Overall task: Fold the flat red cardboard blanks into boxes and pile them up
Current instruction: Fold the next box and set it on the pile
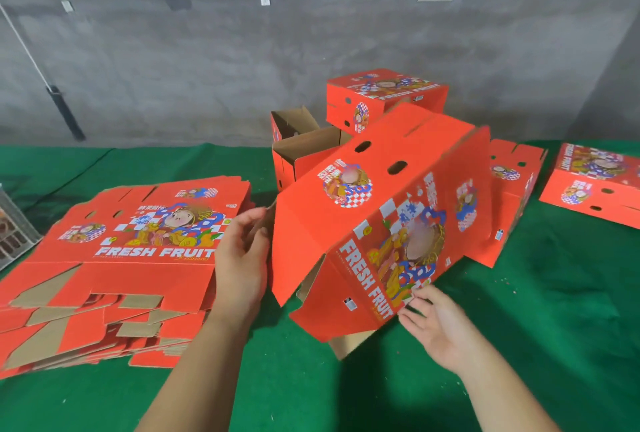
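A half-formed red box point(374, 210) with "FRESH FRUIT" print stands tilted on the green table point(311, 397), its brown bottom flaps loose near me. My left hand point(242, 258) reaches to its left end, fingers bent around a brown flap edge there. My right hand point(433, 324) lies with relaxed fingers against the box's near right edge. A stack of flat red blanks point(114, 265) lies to the left. Folded boxes are piled behind: an open one point(304, 151) and a closed one point(384, 96) on top.
Another folded box point(512, 196) lies behind the tilted one at right, and one more point(595, 182) sits at the far right edge. A wire basket point(14, 231) is at the left edge. A grey concrete wall rises behind the table.
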Tool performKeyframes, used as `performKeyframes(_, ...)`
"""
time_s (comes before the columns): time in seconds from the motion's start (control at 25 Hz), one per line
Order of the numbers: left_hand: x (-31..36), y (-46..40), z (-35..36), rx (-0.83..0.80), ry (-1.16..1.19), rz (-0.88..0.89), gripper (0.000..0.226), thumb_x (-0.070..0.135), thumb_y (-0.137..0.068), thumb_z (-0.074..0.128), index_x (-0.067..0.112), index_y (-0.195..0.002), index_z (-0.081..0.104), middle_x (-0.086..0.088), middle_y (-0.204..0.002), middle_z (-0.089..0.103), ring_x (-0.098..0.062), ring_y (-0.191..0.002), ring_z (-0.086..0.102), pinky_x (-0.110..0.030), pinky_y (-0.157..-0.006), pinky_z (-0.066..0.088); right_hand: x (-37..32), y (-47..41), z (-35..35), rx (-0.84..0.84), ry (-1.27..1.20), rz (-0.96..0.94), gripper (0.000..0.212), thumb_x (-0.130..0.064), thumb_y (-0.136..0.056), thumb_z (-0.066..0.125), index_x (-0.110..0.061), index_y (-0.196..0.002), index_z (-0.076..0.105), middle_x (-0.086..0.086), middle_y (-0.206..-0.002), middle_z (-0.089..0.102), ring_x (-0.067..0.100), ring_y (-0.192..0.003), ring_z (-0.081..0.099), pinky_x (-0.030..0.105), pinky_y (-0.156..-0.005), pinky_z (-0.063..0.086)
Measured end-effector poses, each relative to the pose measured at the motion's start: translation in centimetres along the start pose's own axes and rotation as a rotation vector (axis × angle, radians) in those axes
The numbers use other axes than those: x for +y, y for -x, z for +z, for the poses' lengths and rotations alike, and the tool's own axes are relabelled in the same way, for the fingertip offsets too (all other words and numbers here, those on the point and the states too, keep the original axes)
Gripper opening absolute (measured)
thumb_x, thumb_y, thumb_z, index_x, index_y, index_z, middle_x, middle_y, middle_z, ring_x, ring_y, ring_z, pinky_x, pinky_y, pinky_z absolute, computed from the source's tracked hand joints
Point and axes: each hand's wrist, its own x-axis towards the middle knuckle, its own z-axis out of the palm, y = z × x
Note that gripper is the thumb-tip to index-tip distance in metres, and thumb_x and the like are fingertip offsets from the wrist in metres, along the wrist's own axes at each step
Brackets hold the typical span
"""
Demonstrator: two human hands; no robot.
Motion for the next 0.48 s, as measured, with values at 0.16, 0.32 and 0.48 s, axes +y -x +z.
performKeyframes(0.16,-1.3,0.4,-0.8,-0.280,-0.159,-0.186,0.051,-0.013,-0.098,0.046,0.022,-0.127,0.068,0.006,-0.123,0.075,-0.010,-0.119,0.069,-0.025,-0.103,0.053,1.2,-0.8,-0.9,0.045,-0.098,0.044,0.026,-0.012,-0.100,0.056,-0.005,-0.125,0.058,0.023,-0.127,0.067,0.036,-0.125,0.061,0.048,-0.118,0.041)
performKeyframes(0.32,-3.4,1.9,-1.5,-0.226,-0.122,-0.470,0.031,0.018,-0.106,0.055,0.039,-0.120,0.074,0.009,-0.121,0.076,-0.012,-0.114,0.071,-0.038,-0.103,0.052,1.5,-1.5,-1.8,0.089,-0.065,0.027,0.036,-0.016,-0.098,0.062,-0.010,-0.133,0.057,0.021,-0.129,0.067,0.036,-0.120,0.064,0.048,-0.115,0.042)
performKeyframes(0.48,-3.8,1.9,-1.1,-0.165,-0.041,-0.482,0.039,0.021,-0.096,0.066,0.037,-0.132,0.067,0.011,-0.131,0.071,-0.006,-0.117,0.069,-0.037,-0.105,0.050,1.9,-1.9,-1.2,0.061,-0.067,0.029,0.030,-0.021,-0.098,0.064,-0.015,-0.127,0.062,0.018,-0.124,0.072,0.033,-0.116,0.067,0.046,-0.111,0.047)
